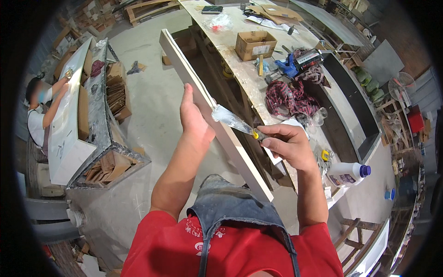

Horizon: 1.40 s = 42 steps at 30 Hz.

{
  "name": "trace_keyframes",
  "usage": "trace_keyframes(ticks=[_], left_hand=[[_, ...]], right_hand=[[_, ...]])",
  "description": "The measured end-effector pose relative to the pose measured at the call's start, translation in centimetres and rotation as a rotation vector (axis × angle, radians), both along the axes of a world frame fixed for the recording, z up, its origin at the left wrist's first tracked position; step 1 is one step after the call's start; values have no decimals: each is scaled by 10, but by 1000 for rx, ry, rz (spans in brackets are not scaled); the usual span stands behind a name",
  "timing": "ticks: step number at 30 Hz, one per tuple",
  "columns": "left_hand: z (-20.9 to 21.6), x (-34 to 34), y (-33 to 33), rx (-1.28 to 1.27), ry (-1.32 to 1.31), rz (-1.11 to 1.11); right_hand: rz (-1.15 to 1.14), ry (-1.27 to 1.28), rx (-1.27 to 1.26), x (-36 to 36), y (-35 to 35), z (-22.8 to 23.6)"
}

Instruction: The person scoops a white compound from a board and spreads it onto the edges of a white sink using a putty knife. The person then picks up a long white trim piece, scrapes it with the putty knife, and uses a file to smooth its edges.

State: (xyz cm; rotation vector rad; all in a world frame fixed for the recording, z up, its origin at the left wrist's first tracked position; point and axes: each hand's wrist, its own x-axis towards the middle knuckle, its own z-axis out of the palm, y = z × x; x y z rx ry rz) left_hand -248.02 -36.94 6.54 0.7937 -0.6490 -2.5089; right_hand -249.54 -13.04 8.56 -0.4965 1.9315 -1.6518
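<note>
A long narrow white board (240,159) slants in front of me, from the far left down to my apron. My left hand (196,117) supports it near its middle, thumb along the near side; the other fingers are hidden behind the board. Between the thumb and fingers of my right hand (290,145) is the handle of a putty knife (232,120), which has a yellow piece where the blade begins. The wide end of its whitish-smeared blade lies against the board's edge, just right of my left hand.
On the workbench (221,39) to the right are a cardboard box (255,45), a checked cloth (288,98), a blue rag (289,66) and a dark open frame (353,104). A white jug (346,174) stands nearer. At left, another person (39,101) works over a white panel (69,120).
</note>
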Motion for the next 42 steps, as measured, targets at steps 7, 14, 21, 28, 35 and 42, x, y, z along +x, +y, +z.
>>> trace_keyframes(ticks=[7, 14, 21, 28, 35, 42], left_hand=[[8, 2, -28, 33, -12, -86], [17, 5, -34, 51, 65, -54], [20, 15, -45, 25, 116, -38], [8, 19, -57, -41, 132, -34], [36, 22, -56, -24, 60, 99], [29, 20, -78, -40, 57, 108]], right_hand=[[120, 257, 145, -3, 33, 23], [158, 499, 133, 5, 63, 25], [50, 466, 61, 14, 87, 24], [250, 348, -54, 26, 64, 27], [197, 238, -56, 31, 91, 19], [227, 336, -60, 27, 108, 26]])
